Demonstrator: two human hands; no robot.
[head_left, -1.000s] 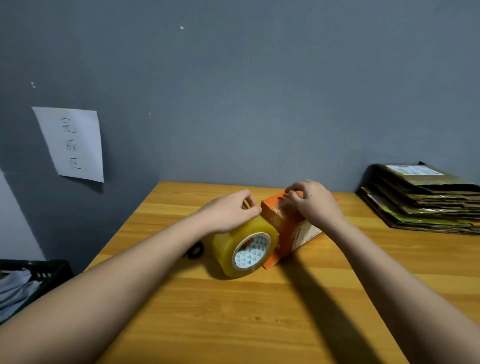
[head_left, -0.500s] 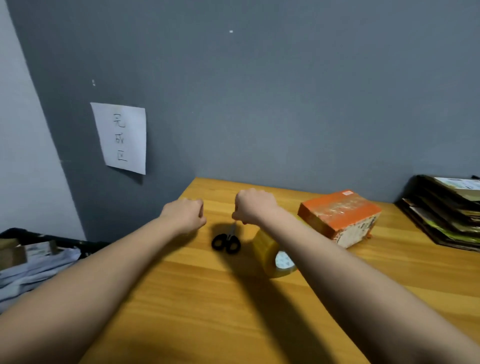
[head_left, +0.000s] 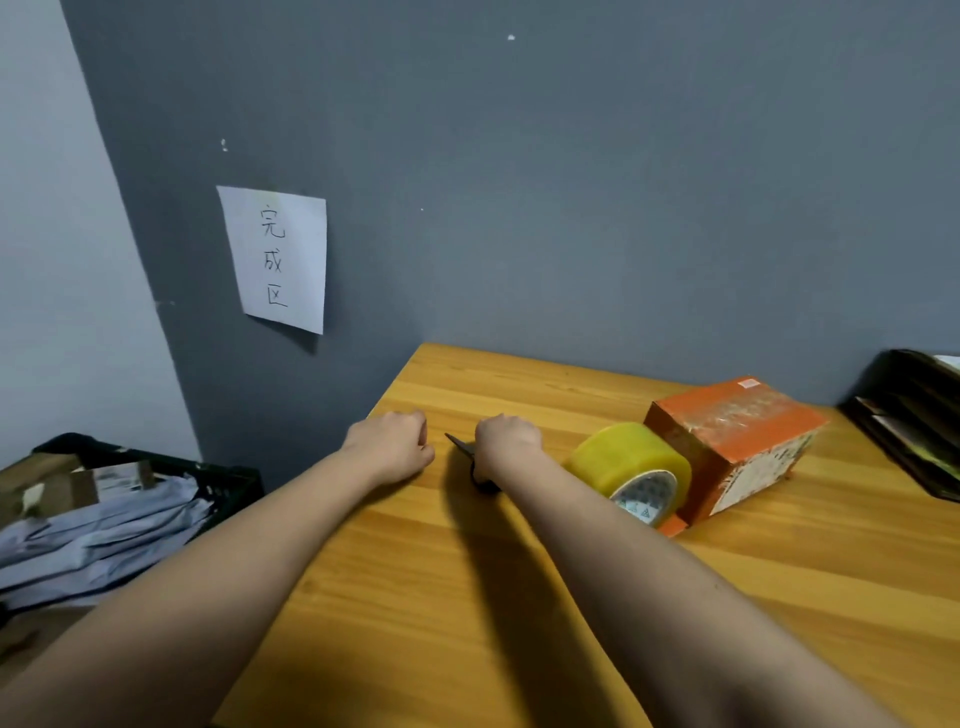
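Scissors with black plastic loop handles and dark metal blades (head_left: 461, 447) are sitting at the far left part of the pale wooden tabletop (head_left: 519, 597), between our 2 hands and just left of the wide roll of yellowish clear packing tape (head_left: 623, 460). We cannot tell whether they are lying flat or are lifted slightly. Our right hand (head_left: 506, 441) is curling its fingers around them and covering the pivot, so only the blade tip and part of 1 loop are showing. Our left hand (head_left: 392, 447) is resting beside them in a loose fist, with nothing showing inside it. We are judging the scissors light, rigid and sharp at the tip, so the loops are the place to be holding, never the blades. Their long axis is running from near right to far left, with the tip pointing past our left knuckles toward the grey wall (head_left: 571, 208). An orange cardboard box (head_left: 727, 436) is standing right behind the roll.
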